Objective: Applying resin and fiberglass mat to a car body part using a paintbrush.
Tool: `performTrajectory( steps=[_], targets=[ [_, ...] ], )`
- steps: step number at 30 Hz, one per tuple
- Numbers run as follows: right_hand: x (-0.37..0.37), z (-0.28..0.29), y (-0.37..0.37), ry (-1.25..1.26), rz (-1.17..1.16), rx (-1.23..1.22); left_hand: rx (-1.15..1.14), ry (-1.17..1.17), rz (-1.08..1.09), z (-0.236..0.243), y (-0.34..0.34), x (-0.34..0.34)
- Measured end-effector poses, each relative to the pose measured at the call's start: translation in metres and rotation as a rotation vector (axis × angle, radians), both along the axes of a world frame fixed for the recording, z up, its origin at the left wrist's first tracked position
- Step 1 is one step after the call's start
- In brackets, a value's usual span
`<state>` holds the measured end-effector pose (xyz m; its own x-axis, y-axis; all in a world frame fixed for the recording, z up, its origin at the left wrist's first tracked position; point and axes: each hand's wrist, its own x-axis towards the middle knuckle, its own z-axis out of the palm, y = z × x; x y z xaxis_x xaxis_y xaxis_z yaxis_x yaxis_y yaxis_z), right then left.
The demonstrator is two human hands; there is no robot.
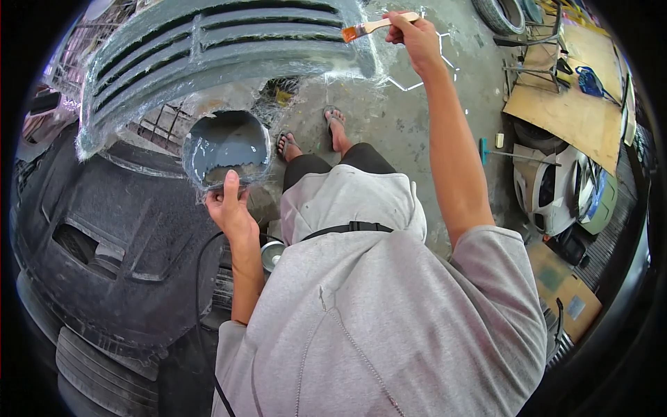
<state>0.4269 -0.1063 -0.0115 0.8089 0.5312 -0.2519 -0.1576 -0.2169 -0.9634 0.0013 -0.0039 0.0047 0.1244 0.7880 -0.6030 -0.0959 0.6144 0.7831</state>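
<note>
My right hand (417, 43) is closed round the wooden handle of a paintbrush (375, 26), whose orange-stained bristles point left. The bristles are at the right end of a large grey-green slatted panel (201, 42) with rough, fibrous edges; whether they touch it I cannot tell. Below the panel, my left hand (233, 208) grips a round tub (228, 153) by its near rim, thumb over the edge. Grey liquid fills part of the tub, and stray pale fibres cling to its outside.
A black moulded car panel (118, 229) lies at the left, above a ribbed dark piece (104, 375). On the right are a tyre (501, 15), plywood sheets (556, 104), a teal-headed squeegee (483, 151) and a white car part (538, 187). A black cable (197, 292) hangs by my left arm.
</note>
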Motion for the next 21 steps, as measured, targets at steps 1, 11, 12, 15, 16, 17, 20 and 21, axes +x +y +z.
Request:
performTrajectory(
  steps=[1, 11, 12, 15, 16, 17, 20, 21],
  targets=[
    [0.003, -0.002, 0.002, -0.02, 0.068, -0.058, -0.007, 0.011, 0.004, 0.0, 0.0, 0.0],
    [-0.021, -0.021, -0.002, -0.148, -0.059, -0.097, -0.01, 0.0, 0.014, -0.002, -0.001, 0.0],
    [-0.021, -0.02, -0.006, -0.146, -0.056, -0.096, -0.01, 0.003, 0.016, -0.002, -0.001, 0.0],
    [-0.02, -0.009, -0.01, -0.224, -0.183, -0.01, -0.014, -0.027, -0.004, -0.001, -0.002, 0.0],
    [-0.025, -0.006, -0.007, -0.222, -0.179, -0.01, -0.011, -0.021, 0.008, -0.001, -0.002, -0.002],
    [-0.031, -0.004, -0.001, -0.186, -0.16, 0.052, -0.007, -0.015, 0.02, -0.001, -0.003, -0.004],
    [-0.033, -0.016, -0.002, -0.121, -0.153, 0.1, -0.018, -0.009, 0.005, 0.0, -0.002, 0.0],
    [-0.037, -0.019, -0.001, -0.158, -0.14, 0.045, -0.016, -0.01, 0.005, -0.001, -0.001, 0.0]
  ],
)
